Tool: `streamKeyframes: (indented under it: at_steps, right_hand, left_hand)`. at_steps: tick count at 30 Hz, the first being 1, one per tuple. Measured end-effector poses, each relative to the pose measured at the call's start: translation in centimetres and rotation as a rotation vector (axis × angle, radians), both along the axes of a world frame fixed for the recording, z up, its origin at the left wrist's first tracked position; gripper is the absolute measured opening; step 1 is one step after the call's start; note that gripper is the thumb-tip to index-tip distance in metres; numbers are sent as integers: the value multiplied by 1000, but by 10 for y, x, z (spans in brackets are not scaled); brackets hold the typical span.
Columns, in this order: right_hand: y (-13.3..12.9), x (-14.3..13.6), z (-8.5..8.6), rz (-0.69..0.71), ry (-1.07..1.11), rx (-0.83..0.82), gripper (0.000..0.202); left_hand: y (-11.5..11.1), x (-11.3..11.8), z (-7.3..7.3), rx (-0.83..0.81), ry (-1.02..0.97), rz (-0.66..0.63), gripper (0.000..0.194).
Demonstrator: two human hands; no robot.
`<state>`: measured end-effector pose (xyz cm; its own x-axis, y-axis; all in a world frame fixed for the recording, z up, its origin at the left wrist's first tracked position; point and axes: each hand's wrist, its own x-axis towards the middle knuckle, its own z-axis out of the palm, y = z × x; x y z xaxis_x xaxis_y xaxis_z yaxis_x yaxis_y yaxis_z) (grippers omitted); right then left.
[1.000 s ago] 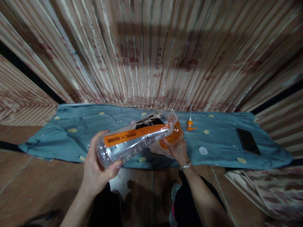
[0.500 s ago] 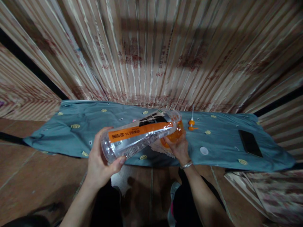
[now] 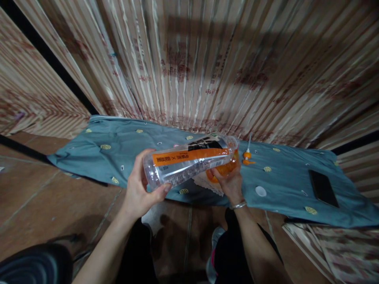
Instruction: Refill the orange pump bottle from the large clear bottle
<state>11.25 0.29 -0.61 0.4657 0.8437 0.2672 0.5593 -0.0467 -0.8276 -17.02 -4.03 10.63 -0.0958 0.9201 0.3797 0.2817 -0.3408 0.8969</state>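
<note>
My left hand (image 3: 145,189) is closed round the base of a large clear plastic bottle (image 3: 189,159) with an orange and silver label. The bottle lies tilted almost level, its neck toward the right. Below that neck, my right hand (image 3: 229,179) grips an orange see-through bottle (image 3: 223,170), partly hidden behind the clear one. The two bottles meet or overlap near their mouths; I cannot tell whether they touch. Right of them, an orange pump head (image 3: 247,156) with a white tube lies on the cloth. A white round cap (image 3: 261,191) lies near my right wrist.
A blue-green cloth (image 3: 284,181) with yellow prints covers the narrow table. A black phone (image 3: 323,187) lies at its right. Under the orange bottle is a pale lacy mat (image 3: 207,184). Striped curtains (image 3: 189,71) hang behind, with dark poles at both sides.
The view has shifted and turned a little, so the scene sits differently. The clear bottle is slightly closer to level; both hands keep their grips.
</note>
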Motion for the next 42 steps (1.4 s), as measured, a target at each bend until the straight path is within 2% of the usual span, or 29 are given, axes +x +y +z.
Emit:
streamKeyframes:
  at_steps: [6, 11, 24, 32, 42]
  right_hand:
    - [0, 0, 3, -7, 15, -30, 83]
    - [1, 3, 0, -24, 2, -37, 87]
    - [-1, 7, 5, 8, -3, -66, 95]
    - [-2, 13, 6, 35, -59, -73, 93]
    - [-5, 10, 11, 25, -78, -80, 92]
  left_hand:
    - [1, 1, 0, -1, 20, -10, 81]
    - [0, 4, 1, 1, -40, -46, 80]
    - [3, 0, -8, 31, -27, -67, 82]
    - [5, 3, -6, 51, 6, -62, 83]
    - [6, 3, -7, 36, -57, -86, 84]
